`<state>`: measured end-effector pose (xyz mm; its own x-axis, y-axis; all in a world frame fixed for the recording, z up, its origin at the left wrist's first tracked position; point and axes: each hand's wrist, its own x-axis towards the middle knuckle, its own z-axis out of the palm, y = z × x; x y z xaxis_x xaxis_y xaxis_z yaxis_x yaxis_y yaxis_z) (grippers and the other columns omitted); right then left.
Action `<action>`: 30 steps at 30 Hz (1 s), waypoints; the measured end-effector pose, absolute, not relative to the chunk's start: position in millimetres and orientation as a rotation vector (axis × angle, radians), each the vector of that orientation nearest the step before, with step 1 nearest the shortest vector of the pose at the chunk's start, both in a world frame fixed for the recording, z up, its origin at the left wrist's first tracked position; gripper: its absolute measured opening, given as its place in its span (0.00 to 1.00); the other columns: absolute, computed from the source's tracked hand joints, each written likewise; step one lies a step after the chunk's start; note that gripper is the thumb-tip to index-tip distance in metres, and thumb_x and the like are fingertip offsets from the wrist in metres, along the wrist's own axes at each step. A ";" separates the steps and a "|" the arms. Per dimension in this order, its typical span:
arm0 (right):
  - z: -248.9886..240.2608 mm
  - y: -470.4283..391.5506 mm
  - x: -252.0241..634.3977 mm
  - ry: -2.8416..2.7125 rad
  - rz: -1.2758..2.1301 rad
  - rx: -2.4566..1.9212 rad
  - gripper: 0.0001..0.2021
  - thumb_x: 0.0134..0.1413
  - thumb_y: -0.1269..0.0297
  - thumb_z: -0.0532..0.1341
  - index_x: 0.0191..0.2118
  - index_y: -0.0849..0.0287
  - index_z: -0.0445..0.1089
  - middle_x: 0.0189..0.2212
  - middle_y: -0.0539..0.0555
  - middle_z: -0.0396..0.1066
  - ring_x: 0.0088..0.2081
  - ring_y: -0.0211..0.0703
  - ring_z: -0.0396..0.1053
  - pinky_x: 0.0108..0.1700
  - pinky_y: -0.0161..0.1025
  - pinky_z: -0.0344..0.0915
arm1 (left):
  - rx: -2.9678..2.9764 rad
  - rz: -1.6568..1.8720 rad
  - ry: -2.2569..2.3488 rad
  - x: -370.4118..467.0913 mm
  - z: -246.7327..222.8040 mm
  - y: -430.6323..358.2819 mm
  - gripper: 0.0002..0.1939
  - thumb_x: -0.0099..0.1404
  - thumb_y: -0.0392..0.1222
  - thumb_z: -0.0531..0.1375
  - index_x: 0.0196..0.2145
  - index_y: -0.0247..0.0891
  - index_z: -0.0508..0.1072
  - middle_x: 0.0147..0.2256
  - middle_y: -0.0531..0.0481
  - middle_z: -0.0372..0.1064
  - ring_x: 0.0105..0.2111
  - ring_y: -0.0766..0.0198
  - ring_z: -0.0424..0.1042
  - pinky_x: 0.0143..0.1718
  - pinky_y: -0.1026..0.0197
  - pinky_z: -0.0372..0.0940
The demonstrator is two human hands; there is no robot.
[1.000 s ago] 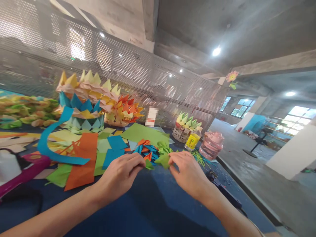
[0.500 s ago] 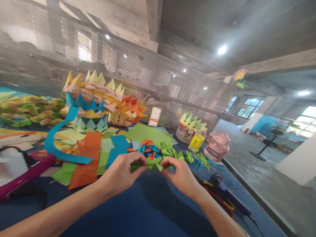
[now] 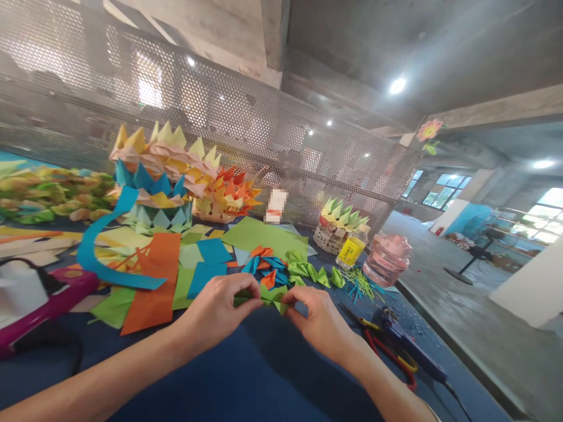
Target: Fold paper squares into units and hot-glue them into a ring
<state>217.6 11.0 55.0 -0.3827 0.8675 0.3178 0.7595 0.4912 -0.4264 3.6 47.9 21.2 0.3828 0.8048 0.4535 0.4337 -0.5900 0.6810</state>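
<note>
A small folded piece of green paper (image 3: 273, 296) is held just above the dark blue tabletop. My left hand (image 3: 226, 305) pinches its left end between thumb and fingers. At its right end, my right hand (image 3: 314, 310) has thumb and fingertips closed on the paper's edge. The fingers hide both ends of the piece. Just beyond lie blue and orange folded paper pieces (image 3: 269, 268), and right of them a cluster of green folded pieces (image 3: 308, 269).
Cut paper sheets, among them an orange strip (image 3: 153, 287), cover the left side. Folded-paper baskets (image 3: 160, 193) stand behind. A yellow-labelled bottle (image 3: 352, 249) and a pink container (image 3: 387, 261) are at right, with scissors (image 3: 387, 357) and a glue gun (image 3: 413, 346) nearer.
The green paper has tilted, its right part pointing lower now. My right hand has shifted slightly down, and its fingers have closed nearer together. My left hand stays nearly in place.
</note>
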 end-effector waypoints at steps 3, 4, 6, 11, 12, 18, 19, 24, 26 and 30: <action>53.9 11.5 217.8 -2.266 0.261 -1.324 0.09 0.50 0.80 0.63 0.32 0.59 0.73 0.31 0.50 0.75 0.34 0.40 0.70 0.40 0.34 0.61 | 2.196 1.087 1.066 3.2 20.2 47.1 0.07 0.62 0.43 0.58 0.28 0.40 0.70 0.28 0.56 0.71 0.30 0.66 0.69 0.33 0.65 0.58; 53.7 12.0 217.9 -2.276 0.256 -1.318 0.09 0.50 0.81 0.62 0.32 0.59 0.73 0.31 0.50 0.75 0.35 0.40 0.70 0.40 0.34 0.61 | 2.200 1.086 1.065 3.0 20.1 47.1 0.07 0.62 0.43 0.58 0.28 0.40 0.70 0.28 0.56 0.71 0.30 0.66 0.69 0.33 0.65 0.58; 53.8 13.2 218.1 -2.294 0.250 -1.312 0.09 0.50 0.81 0.62 0.33 0.59 0.72 0.31 0.50 0.75 0.35 0.40 0.70 0.40 0.33 0.61 | 2.216 1.078 1.055 2.9 19.9 47.2 0.07 0.63 0.43 0.57 0.29 0.40 0.70 0.28 0.56 0.71 0.30 0.66 0.69 0.33 0.65 0.58; 53.9 13.7 218.7 -2.334 0.251 -1.327 0.10 0.49 0.82 0.62 0.32 0.59 0.72 0.30 0.50 0.74 0.34 0.40 0.70 0.39 0.33 0.61 | 2.249 1.040 1.037 2.8 19.3 46.6 0.07 0.63 0.42 0.56 0.29 0.40 0.70 0.29 0.56 0.71 0.31 0.66 0.69 0.34 0.64 0.58; 53.9 13.3 218.9 -2.341 0.252 -1.331 0.10 0.50 0.82 0.62 0.32 0.59 0.72 0.30 0.49 0.74 0.33 0.40 0.69 0.38 0.34 0.61 | 2.250 1.032 1.038 2.8 19.3 46.2 0.07 0.64 0.42 0.56 0.29 0.40 0.70 0.29 0.56 0.71 0.31 0.65 0.69 0.34 0.64 0.58; 53.3 10.9 220.4 -2.372 0.253 -1.346 0.10 0.49 0.82 0.61 0.32 0.59 0.72 0.29 0.49 0.74 0.32 0.40 0.69 0.38 0.34 0.60 | 2.284 0.994 1.030 4.8 18.9 43.5 0.07 0.63 0.42 0.55 0.28 0.40 0.70 0.28 0.55 0.71 0.29 0.66 0.68 0.32 0.64 0.58; 52.9 10.9 220.2 -2.375 0.252 -1.347 0.10 0.49 0.82 0.61 0.32 0.59 0.72 0.29 0.50 0.75 0.32 0.40 0.69 0.38 0.34 0.60 | 2.282 0.998 1.022 5.2 18.2 43.2 0.07 0.62 0.41 0.55 0.28 0.40 0.70 0.27 0.56 0.70 0.28 0.66 0.68 0.32 0.65 0.58; 51.3 10.9 217.3 -2.390 0.264 -1.339 0.08 0.50 0.80 0.62 0.31 0.59 0.72 0.29 0.50 0.75 0.32 0.40 0.70 0.38 0.34 0.61 | 2.226 1.048 0.990 5.7 15.2 42.2 0.07 0.59 0.38 0.55 0.24 0.39 0.69 0.26 0.56 0.71 0.27 0.67 0.69 0.31 0.66 0.59; 52.1 9.6 216.2 -2.399 0.266 -1.335 0.08 0.50 0.80 0.62 0.31 0.59 0.72 0.30 0.50 0.75 0.33 0.40 0.71 0.39 0.35 0.62 | 2.216 1.051 0.989 5.4 16.6 41.9 0.07 0.59 0.38 0.54 0.24 0.39 0.69 0.26 0.55 0.71 0.27 0.67 0.69 0.31 0.66 0.59; 58.3 5.2 217.1 -2.384 0.335 -1.327 0.10 0.50 0.70 0.67 0.40 0.58 0.70 0.37 0.53 0.75 0.40 0.46 0.72 0.45 0.40 0.63 | 2.209 1.044 1.012 4.8 21.5 42.0 0.08 0.58 0.37 0.54 0.24 0.39 0.69 0.25 0.54 0.71 0.27 0.66 0.70 0.31 0.66 0.60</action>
